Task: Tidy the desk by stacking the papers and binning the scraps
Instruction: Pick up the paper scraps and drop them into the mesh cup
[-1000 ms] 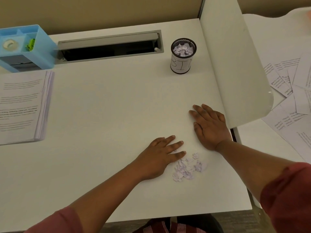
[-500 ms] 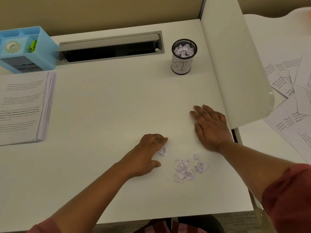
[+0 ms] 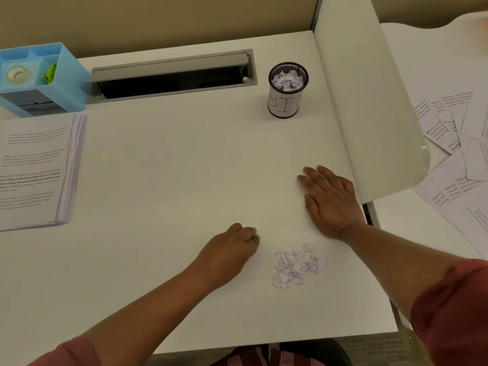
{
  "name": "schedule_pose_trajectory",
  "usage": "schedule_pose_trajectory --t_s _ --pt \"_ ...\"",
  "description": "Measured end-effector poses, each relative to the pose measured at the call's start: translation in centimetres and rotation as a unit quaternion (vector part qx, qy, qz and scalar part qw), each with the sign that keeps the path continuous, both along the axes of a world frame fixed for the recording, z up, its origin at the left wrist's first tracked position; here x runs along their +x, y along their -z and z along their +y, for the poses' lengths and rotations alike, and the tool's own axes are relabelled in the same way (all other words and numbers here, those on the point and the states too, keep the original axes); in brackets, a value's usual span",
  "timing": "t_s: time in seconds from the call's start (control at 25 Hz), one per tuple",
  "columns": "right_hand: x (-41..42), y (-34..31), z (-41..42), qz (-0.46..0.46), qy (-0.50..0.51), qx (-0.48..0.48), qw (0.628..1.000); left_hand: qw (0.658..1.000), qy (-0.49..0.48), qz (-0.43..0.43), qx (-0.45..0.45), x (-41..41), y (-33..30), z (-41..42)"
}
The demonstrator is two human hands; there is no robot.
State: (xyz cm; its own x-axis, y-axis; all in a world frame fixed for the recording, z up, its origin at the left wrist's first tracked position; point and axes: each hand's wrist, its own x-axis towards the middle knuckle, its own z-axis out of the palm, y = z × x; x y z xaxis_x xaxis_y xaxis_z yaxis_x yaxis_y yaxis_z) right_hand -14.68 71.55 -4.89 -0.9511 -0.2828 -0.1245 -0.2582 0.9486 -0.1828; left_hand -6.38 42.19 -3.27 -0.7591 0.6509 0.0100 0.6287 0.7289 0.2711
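White desk [image 3: 163,196]: left hand [image 3: 229,253] curled, right hand [image 3: 330,200] flat.

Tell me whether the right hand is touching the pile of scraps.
Apart. The head view shows the right hand flat on the desk, with bare surface between its wrist and the pile of scraps.

White desk [image 3: 163,159] against beige wall [image 3: 148,19]; white divider panel [image 3: 369,101] at right.

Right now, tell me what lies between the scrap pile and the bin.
In the head view, only bare desk separates the scrap pile from the bin; the right hand rests flat just beside that line.
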Motion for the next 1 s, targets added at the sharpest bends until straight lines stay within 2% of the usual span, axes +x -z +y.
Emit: schedule_pose_trajectory --t_s 0.16,0.24,0.36,0.44,0.52,0.6,0.84,1.0 --pt "0.0 -0.1 0.0 0.002 0.000 -0.001 1.000 0.999 -0.024 -0.027 0.026 -1.1 0.4 -0.1" --pt "0.0 -0.1 0.0 0.004 0.000 0.000 1.000 0.986 -0.093 -0.100 0.098 -1.9 -0.1 0.1" --pt "-0.1 -0.1 0.0 0.006 -0.001 0.001 1.000 0.896 -0.287 -0.266 0.209 -4.2 -2.1 0.2" --pt "-0.1 0.0 0.1 0.005 -0.001 0.001 1.000 0.854 -0.340 -0.283 0.273 -6.3 -3.5 0.0" --pt "0.0 0.1 0.0 0.005 -0.002 0.003 1.000 0.831 -0.348 -0.277 0.334 -8.8 -5.9 0.0" --pt "-0.1 0.1 0.1 0.004 -0.003 0.009 1.000 0.831 -0.339 -0.249 0.362 -11.7 -8.4 0.5" --pt "-0.1 0.0 0.2 0.002 -0.006 0.014 1.000 0.901 -0.266 -0.104 0.326 -21.2 -13.4 4.9" --pt "-0.2 0.1 0.3 -0.004 -0.009 0.017 1.000 0.925 -0.232 -0.033 0.299 -27.7 -13.8 8.0"
